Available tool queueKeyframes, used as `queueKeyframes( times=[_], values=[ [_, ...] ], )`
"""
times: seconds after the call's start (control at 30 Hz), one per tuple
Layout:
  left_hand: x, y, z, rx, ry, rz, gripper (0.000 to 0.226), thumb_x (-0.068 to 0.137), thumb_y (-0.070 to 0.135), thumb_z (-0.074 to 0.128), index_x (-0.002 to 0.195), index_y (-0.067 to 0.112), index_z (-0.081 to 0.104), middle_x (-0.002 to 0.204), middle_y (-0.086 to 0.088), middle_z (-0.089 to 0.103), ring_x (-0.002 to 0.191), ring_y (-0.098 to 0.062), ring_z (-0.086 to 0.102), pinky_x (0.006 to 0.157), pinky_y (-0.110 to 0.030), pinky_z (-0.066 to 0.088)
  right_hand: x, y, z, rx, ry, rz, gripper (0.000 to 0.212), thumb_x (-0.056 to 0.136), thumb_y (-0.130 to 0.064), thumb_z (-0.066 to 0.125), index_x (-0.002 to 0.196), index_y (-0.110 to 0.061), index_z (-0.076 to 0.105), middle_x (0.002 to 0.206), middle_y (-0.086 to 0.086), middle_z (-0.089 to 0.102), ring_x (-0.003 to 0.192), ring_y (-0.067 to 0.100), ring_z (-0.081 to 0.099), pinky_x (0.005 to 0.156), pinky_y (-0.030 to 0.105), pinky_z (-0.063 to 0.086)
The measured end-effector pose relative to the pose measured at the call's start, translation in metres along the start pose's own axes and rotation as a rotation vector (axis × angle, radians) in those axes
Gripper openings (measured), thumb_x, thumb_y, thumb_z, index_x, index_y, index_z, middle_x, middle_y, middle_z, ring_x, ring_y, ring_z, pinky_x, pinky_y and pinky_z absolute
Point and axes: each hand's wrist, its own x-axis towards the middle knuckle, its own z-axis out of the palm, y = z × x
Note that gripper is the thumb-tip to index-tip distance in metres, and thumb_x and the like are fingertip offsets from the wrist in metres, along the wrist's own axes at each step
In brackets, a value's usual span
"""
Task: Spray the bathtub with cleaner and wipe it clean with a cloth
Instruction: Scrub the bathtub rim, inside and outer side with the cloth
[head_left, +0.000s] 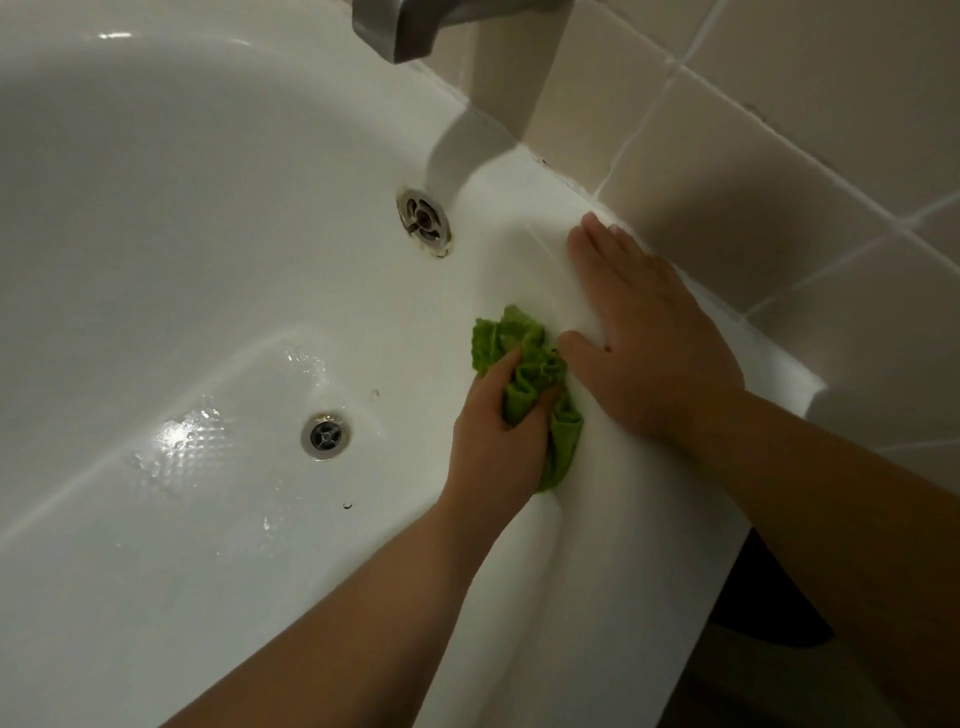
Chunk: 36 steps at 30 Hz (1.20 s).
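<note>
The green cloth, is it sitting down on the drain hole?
No, the green cloth is bunched in the left hand against the tub's side, apart from the floor drain.

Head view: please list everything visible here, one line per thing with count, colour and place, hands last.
bathtub: one, white, fills most of the view
floor drain: one, metal, tub bottom, wet patches around it
overflow drain: one, metal, tub end wall below the spout
spout: one, grey metal, top edge
wall tiles: several, beige, white grout, upper right
cloth: one, green, bunched, on the tub's inner wall
left hand: one, grips the cloth
right hand: one, flat on the tub rim
</note>
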Motion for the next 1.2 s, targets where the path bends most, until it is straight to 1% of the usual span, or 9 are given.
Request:
queueKeyframes(
  times=[0.07, 0.23, 0.4, 0.57, 0.73, 0.83, 1.0, 1.1, 1.2],
  values=[
    [0.014, -0.005, 0.001, 0.025, 0.036, -0.016, 0.052, 0.093, 0.040, 0.064, 0.144, 0.045, 0.053, 0.135, 0.016, 0.064, 0.124, -0.007, 0.060, 0.106, -0.032, 0.048, 0.005, -0.001, -0.001, -0.013, 0.000, 0.000, 0.082, 0.101, -0.036, 0.045, 0.165, -0.021, -0.004, 0.172, -0.006, -0.008, 0.157, 0.009, -0.010, 0.119, 0.025, -0.012],
    [0.020, -0.047, -0.011, 0.136, 0.000, -0.283, 0.043, 0.100, 0.036, 0.060, 0.143, 0.037, 0.056, 0.125, 0.008, 0.066, 0.120, -0.021, 0.062, 0.108, -0.042, 0.048, 0.012, -0.003, 0.000, -0.009, 0.017, -0.020, 0.081, 0.100, -0.031, 0.046, 0.165, -0.019, -0.002, 0.173, -0.004, -0.007, 0.157, 0.009, -0.009, 0.120, 0.025, -0.012],
    [0.017, -0.042, -0.010, 0.073, -0.005, -0.120, 0.049, 0.098, 0.033, 0.065, 0.145, 0.037, 0.054, 0.133, 0.014, 0.064, 0.120, -0.008, 0.060, 0.105, -0.031, 0.048, 0.023, -0.002, 0.003, -0.003, 0.049, -0.078, 0.079, 0.099, -0.027, 0.048, 0.165, -0.014, 0.007, 0.173, 0.002, 0.003, 0.158, 0.012, -0.001, 0.126, 0.028, -0.001],
    [0.042, -0.069, -0.010, 0.244, 0.036, -0.317, 0.053, 0.104, 0.036, 0.054, 0.155, 0.030, 0.041, 0.148, 0.001, 0.054, 0.135, -0.025, 0.052, 0.114, -0.037, 0.039, 0.030, -0.004, 0.004, -0.020, 0.086, -0.112, 0.078, 0.095, -0.027, 0.047, 0.164, -0.011, 0.014, 0.172, 0.004, 0.010, 0.157, 0.015, 0.005, 0.128, 0.033, 0.007],
    [0.028, -0.072, -0.013, 0.210, 0.022, -0.221, 0.059, 0.098, 0.037, 0.065, 0.153, 0.028, 0.046, 0.148, 0.005, 0.054, 0.136, -0.017, 0.051, 0.116, -0.035, 0.039, 0.035, -0.005, 0.003, -0.002, 0.108, -0.138, 0.081, 0.091, -0.028, 0.047, 0.164, -0.012, 0.018, 0.172, 0.003, 0.014, 0.156, 0.013, 0.008, 0.125, 0.028, 0.006],
    [0.044, -0.086, -0.019, 0.269, 0.005, -0.260, 0.059, 0.100, 0.039, 0.063, 0.155, 0.029, 0.043, 0.151, 0.003, 0.052, 0.137, -0.021, 0.050, 0.115, -0.030, 0.037, 0.038, -0.006, 0.003, 0.008, 0.091, -0.130, 0.084, 0.088, -0.030, 0.047, 0.165, -0.016, 0.017, 0.172, -0.002, 0.012, 0.154, 0.009, 0.006, 0.122, 0.024, 0.004],
    [0.047, -0.124, -0.030, 0.491, -0.076, -0.432, 0.045, 0.105, 0.032, 0.046, 0.150, 0.032, 0.049, 0.144, -0.008, 0.055, 0.129, -0.032, 0.054, 0.108, -0.037, 0.041, 0.042, -0.006, 0.005, 0.005, 0.110, -0.153, 0.084, 0.086, -0.028, 0.048, 0.164, -0.014, 0.021, 0.171, 0.000, 0.016, 0.155, 0.011, 0.010, 0.126, 0.029, 0.010],
    [0.035, -0.125, -0.033, 0.443, -0.100, -0.410, 0.042, 0.104, 0.036, 0.049, 0.146, 0.034, 0.054, 0.143, -0.003, 0.058, 0.131, -0.029, 0.053, 0.106, -0.031, 0.039, 0.042, -0.005, 0.006, 0.008, 0.125, -0.151, 0.085, 0.084, -0.027, 0.049, 0.163, -0.015, 0.022, 0.171, -0.002, 0.017, 0.156, 0.010, 0.012, 0.127, 0.034, 0.015],
    [0.040, -0.131, -0.040, 0.419, -0.127, -0.370, 0.049, 0.103, 0.034, 0.057, 0.151, 0.033, 0.048, 0.150, 0.000, 0.052, 0.137, -0.025, 0.049, 0.107, -0.025, 0.033, 0.044, -0.005, 0.006, 0.016, 0.133, -0.155, 0.085, 0.083, -0.027, 0.049, 0.163, -0.016, 0.022, 0.171, -0.004, 0.017, 0.156, 0.010, 0.012, 0.127, 0.034, 0.014]
  ],
)
